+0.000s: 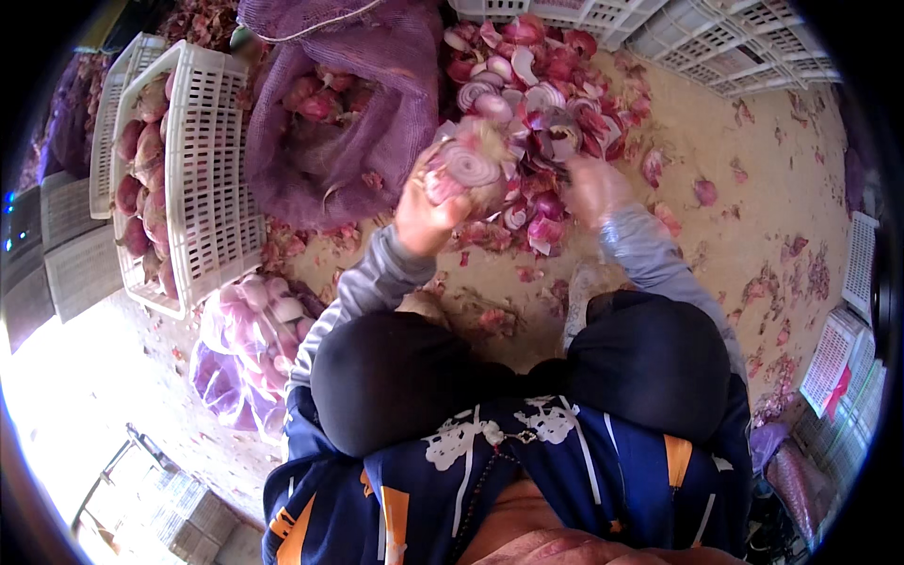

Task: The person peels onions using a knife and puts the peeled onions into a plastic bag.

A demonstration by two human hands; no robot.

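Note:
My left hand (432, 212) grips a red onion (470, 166) with a cut face that shows its rings. To its right, my right hand (597, 185) is blurred beside the heap of onion scraps; whether it holds anything cannot be told. The heap of red skins and cut onion slices (547, 99) lies on the floor just beyond both hands. A purple mesh sack (417, 92), its mouth wide, stands left of the heap with red onions (321, 102) inside.
A white plastic crate (212, 169) full of onions stands at the left. Below it lies a bag of peeled onions (258, 325). White crates (734, 49) line the top edge, more (833, 360) stand far right, and loose skins (763, 286) litter the floor.

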